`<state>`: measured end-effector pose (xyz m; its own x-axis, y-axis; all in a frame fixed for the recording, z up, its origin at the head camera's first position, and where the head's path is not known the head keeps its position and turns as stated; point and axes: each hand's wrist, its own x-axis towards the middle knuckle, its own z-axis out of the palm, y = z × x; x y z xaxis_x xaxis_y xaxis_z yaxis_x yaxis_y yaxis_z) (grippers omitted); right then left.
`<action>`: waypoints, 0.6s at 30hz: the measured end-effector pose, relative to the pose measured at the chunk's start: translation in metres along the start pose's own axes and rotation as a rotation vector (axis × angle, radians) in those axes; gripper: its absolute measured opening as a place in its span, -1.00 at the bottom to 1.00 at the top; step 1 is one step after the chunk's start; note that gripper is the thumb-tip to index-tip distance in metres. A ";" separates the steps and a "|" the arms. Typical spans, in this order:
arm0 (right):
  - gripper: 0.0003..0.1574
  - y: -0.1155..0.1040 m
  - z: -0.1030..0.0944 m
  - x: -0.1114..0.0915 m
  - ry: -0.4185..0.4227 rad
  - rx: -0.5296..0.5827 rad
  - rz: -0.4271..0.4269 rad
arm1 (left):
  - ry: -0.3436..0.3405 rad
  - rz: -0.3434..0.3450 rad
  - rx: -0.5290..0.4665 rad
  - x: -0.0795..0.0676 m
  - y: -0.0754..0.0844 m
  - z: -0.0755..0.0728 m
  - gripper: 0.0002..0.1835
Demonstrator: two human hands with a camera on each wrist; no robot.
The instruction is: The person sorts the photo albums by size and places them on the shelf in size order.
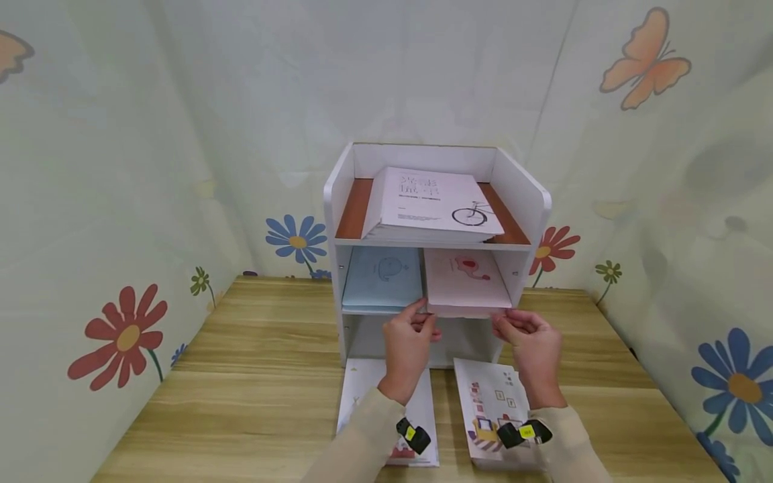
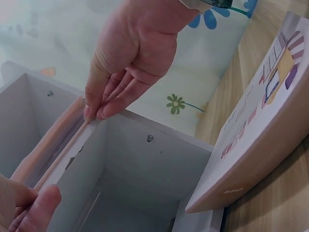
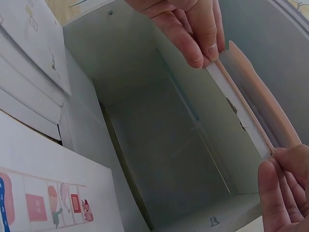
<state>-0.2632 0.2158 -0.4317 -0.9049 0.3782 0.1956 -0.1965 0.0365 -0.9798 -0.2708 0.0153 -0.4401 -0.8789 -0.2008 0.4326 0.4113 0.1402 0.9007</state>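
A pink notebook (image 1: pixel 461 278) with a red elephant drawing lies on the right side of the middle shelf of a white desk shelf (image 1: pixel 518 268). My left hand (image 1: pixel 407 342) pinches its front left corner, and my right hand (image 1: pixel 534 345) pinches the front right one. The right wrist view shows the thumbs and fingers at both ends of the thin pink lower edge (image 3: pixel 244 104), along the chipped shelf board (image 3: pixel 236 108). Beside it on the left lies a blue notebook (image 1: pixel 383 276) with a whale drawing.
A stack of white books (image 1: pixel 431 201) with a bicycle picture lies on the brown top shelf. On the wooden table (image 1: pixel 266 376) before the unit, white illustrated books lie at left (image 1: pixel 365 382) and right (image 1: pixel 483 386), partly under my forearms. A patterned curtain surrounds the table.
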 end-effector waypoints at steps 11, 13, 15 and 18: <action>-0.62 0.000 0.002 -0.002 0.019 0.011 -0.023 | -0.021 0.033 -0.024 -0.001 0.001 -0.003 -0.61; -0.62 -0.001 0.002 -0.004 0.026 0.013 -0.033 | -0.033 0.042 -0.016 -0.002 0.001 -0.005 -0.60; -0.62 -0.002 0.003 -0.006 0.031 0.006 -0.045 | -0.048 0.048 -0.006 -0.002 0.001 -0.006 -0.58; -0.62 -0.004 0.004 -0.009 0.031 -0.009 -0.058 | -0.074 0.053 0.005 -0.003 0.002 -0.008 -0.56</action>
<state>-0.2556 0.2087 -0.4290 -0.8799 0.4033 0.2512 -0.2451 0.0676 -0.9671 -0.2656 0.0082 -0.4392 -0.8713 -0.1205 0.4756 0.4570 0.1534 0.8761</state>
